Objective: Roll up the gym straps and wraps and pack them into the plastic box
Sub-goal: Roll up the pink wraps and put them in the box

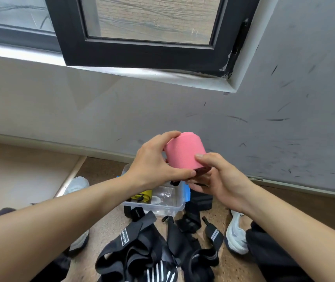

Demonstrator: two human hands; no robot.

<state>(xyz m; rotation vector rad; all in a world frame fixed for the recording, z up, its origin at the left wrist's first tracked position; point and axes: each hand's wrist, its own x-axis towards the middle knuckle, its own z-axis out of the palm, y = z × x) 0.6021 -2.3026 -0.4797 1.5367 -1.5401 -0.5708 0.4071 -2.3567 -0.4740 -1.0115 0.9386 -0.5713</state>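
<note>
- a speckled brown floor (105,231) meets a scuffed grey wall (284,98) under a black-framed window (142,51); the person sits facing that wall.
- the rolled pink wrap (184,152) is held in the air in both hands, above the far end of the plastic box, touching nothing else.
- left hand (154,161): fingers curled over the roll's far top edge, thumb stretched along its lower edge, gripping it.
- right hand (219,180): thumb pressed on the roll's near side, fingers curled beneath; they seem to pinch the dark tab (202,171) at the roll's lower end, though the hold is partly hidden.
- the clear plastic box (158,209) sits on the floor below the hands, open-topped, with a blue latch (187,193) on its right wall. a yellow item (144,195) lies in its left part; the right part shows bare bottom.
- just right of the box lies a black bundle (201,200), touching or nearly touching its wall.
- in front of the box's near rim is a loose heap of black straps (152,247), one end lying against the rim; a grey-striped wrap (213,236) lies at the heap's right edge.
- white shoes flank it all: left shoe (77,185) well left of the box, right shoe (236,235) beside the striped wrap.
</note>
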